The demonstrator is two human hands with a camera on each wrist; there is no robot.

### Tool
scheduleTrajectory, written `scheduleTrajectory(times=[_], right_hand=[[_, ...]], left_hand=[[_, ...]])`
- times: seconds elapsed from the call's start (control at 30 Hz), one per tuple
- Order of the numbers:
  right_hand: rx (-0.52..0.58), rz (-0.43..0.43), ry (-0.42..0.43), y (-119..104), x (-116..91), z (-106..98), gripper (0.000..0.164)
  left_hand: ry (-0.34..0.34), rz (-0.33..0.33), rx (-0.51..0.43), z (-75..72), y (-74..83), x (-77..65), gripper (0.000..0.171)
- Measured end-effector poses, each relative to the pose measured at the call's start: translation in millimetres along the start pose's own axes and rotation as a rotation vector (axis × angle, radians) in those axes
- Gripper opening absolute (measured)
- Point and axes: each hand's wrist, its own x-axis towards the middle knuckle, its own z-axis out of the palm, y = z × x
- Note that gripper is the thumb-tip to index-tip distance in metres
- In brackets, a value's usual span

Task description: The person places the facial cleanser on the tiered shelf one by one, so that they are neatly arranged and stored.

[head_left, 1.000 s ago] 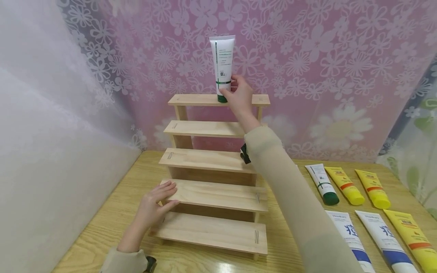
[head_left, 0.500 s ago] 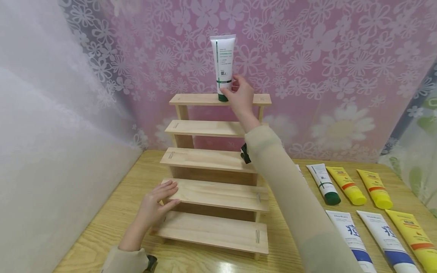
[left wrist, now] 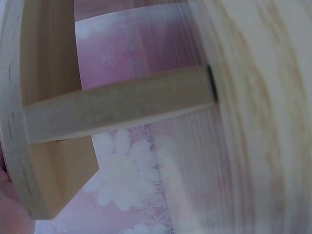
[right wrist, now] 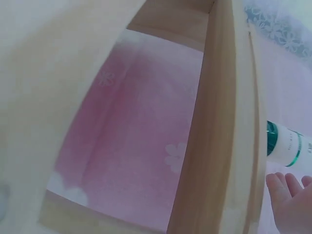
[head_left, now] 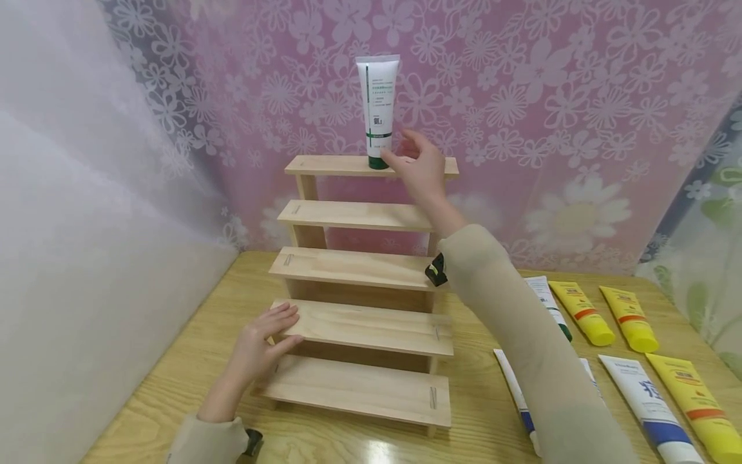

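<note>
A white squeeze tube (head_left: 379,96) with a green cap stands cap-down on the top step of a five-tier wooden display rack (head_left: 353,267). Just right of its base is my right hand (head_left: 422,166), fingers spread and relaxed, thumb tip close to the cap. In the right wrist view, the tube's green cap (right wrist: 272,139) meets the top board, and my fingers (right wrist: 279,191) are apart from it. My left hand (head_left: 261,338) rests on the left end of the second step from the bottom, fingers lying on top and thumb at the front edge.
On the table (head_left: 191,380) to the right lie several tubes: yellow ones (head_left: 582,312), white ones with blue bands (head_left: 643,399), and a white one with a green cap (head_left: 545,296). My right sleeve (head_left: 516,328) covers part of them. A floral curtain (head_left: 522,129) hangs behind the rack.
My right hand has let go of the white tube and drawn back slightly to the right. The tube stays upright on the top step. My left hand keeps its place.
</note>
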Motion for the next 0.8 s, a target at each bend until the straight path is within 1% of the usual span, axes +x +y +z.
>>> scheduleTrajectory(times=[0.17, 0.4, 0.47, 0.6, 0.8], right_hand=[[0.025, -0.021, -0.062, -1.6, -12.7, -10.2, 0.059], [0.049, -0.082, -0.169, -1.7, -31.3, -22.8, 0.058], [0.046, -0.078, -0.213, -1.4, -38.4, -27.7, 0.059], [0.048, -0.077, -0.297, 0.9, -52.6, -37.0, 0.062], [0.083, -0.126, -0.353, 7.0, -70.2, -52.2, 0.054]], left_hand=[[0.009, 0.017, 0.004, 0.2, 0.7, 1.1, 0.038], [0.007, 0.009, 0.014, -0.7, 1.0, 0.6, 0.039], [0.007, 0.015, 0.011, -0.5, 1.3, 1.5, 0.038], [0.013, 0.007, -0.003, -0.4, 1.6, 1.0, 0.039], [0.023, 0.008, -0.005, -0.5, 2.8, 1.3, 0.040]])
